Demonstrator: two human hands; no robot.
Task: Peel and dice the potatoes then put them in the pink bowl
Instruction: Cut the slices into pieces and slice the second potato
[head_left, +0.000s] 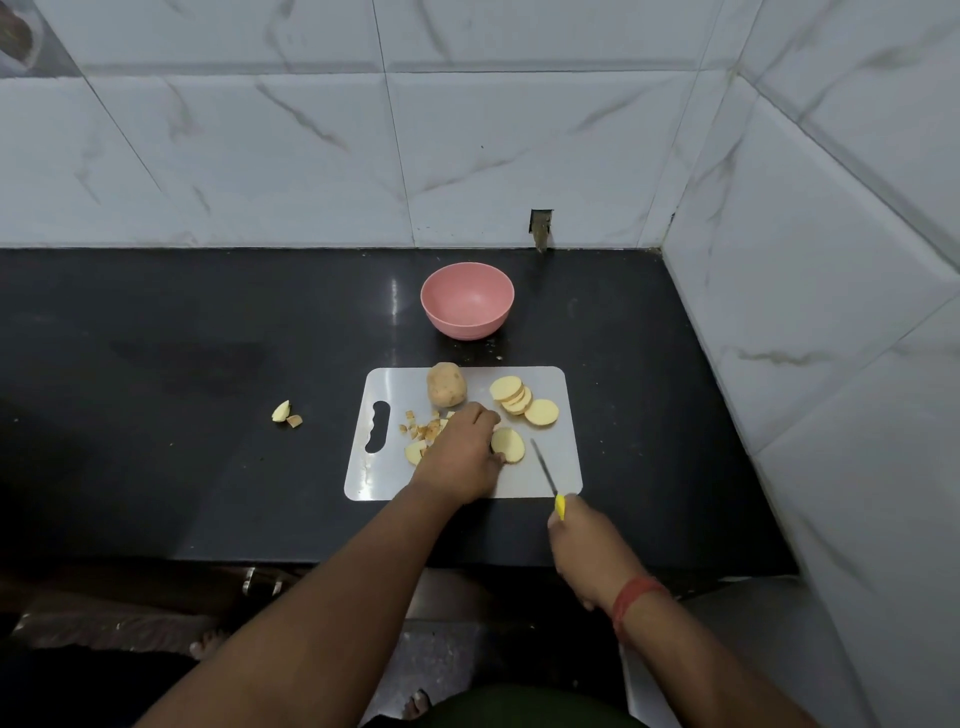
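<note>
Left hand (460, 452) pinches a slice (508, 445) flat mid-board (563, 478); right hand (584, 545) grips the knife (545, 470) off the board's near-right corner. Slice looks firm, wet, probably slippery, so I'd hold its edges.

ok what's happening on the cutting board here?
A person is cutting up potatoes. The left hand holds a potato slice down on the white cutting board; the right hand grips a yellow-handled knife, blade just right of the slice. More slices, a whole unpeeled potato and small cut bits lie on the board. The pink bowl behind looks empty.
</note>
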